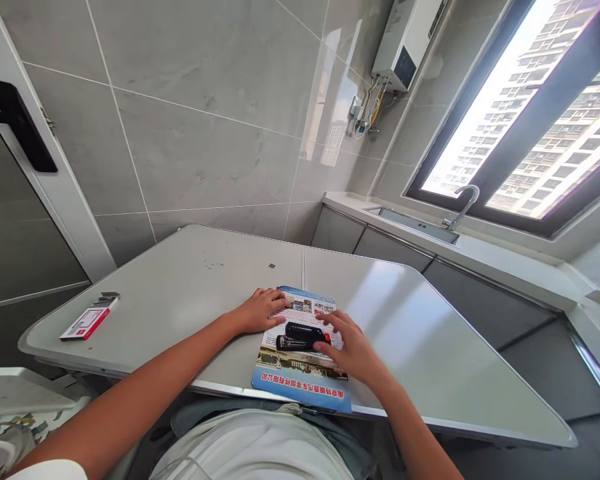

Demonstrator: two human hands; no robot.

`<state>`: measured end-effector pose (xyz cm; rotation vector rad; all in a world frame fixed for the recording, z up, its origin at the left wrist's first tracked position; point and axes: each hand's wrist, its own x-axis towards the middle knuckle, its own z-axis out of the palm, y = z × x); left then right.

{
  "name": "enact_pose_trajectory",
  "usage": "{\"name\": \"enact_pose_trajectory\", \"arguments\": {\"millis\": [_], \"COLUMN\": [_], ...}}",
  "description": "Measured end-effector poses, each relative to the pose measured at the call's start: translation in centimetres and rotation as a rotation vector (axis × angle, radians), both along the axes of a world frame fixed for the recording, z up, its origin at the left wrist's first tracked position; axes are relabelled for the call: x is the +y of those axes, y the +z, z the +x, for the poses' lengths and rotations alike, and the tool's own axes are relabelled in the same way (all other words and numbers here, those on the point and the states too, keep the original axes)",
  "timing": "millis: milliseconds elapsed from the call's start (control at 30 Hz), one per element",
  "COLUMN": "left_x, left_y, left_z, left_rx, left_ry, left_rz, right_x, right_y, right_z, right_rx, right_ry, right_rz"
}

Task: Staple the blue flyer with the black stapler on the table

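A printed brochure point(300, 387), blue with photos and red lettering, lies on the table in front of me. On it rest two black tube-shaped things side by side: a thicker ribbed one point(305, 331) and a slimmer one point(286, 343) with a shiny metal end, like a small flashlight. An orange-red bit shows at their right end. My left hand point(261, 311) lies on the brochure's upper left edge, fingers spread. Over its right side is my right hand point(353, 340), fingers apart and curved, its thumb by the right end of the black things.
The pale folding table point(405, 333) has a seam across it. A red-and-white box point(90, 319) with grey strips sits at its left end. Small dark scraps point(271, 266) lie farther back. Behind are a tiled wall, a sink counter with a faucet point(463, 207), and a door handle point(23, 127).
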<state>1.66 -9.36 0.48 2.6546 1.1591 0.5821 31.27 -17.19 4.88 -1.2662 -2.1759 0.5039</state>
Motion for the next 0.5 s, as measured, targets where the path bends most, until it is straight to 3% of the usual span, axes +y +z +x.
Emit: {"name": "enact_pose_trajectory", "arguments": {"millis": [67, 167, 300, 500], "left_x": [-0.2, -0.3, 0.0, 0.4], "left_y": [0.0, 0.2, -0.1, -0.4], "left_z": [0.4, 0.8, 1.2, 0.7], "left_rx": [0.03, 0.075, 0.081, 0.009], "left_ry": [0.038, 0.093, 0.156, 0.08], "left_rz": [0.024, 0.046, 0.047, -0.007], "right_x": [1.5, 3.1, 4.8, 7.0], "right_y": [0.6, 1.1, 1.2, -0.7], "right_z": [-1.3, -2.5, -2.6, -1.9], "right_rx": [-0.04, -0.159, -0.232, -0.009], "right_ry": [0.169, 0.279, 0.321, 0.253], "right_rz": [-0.012, -0.026, 0.07, 0.084]}}
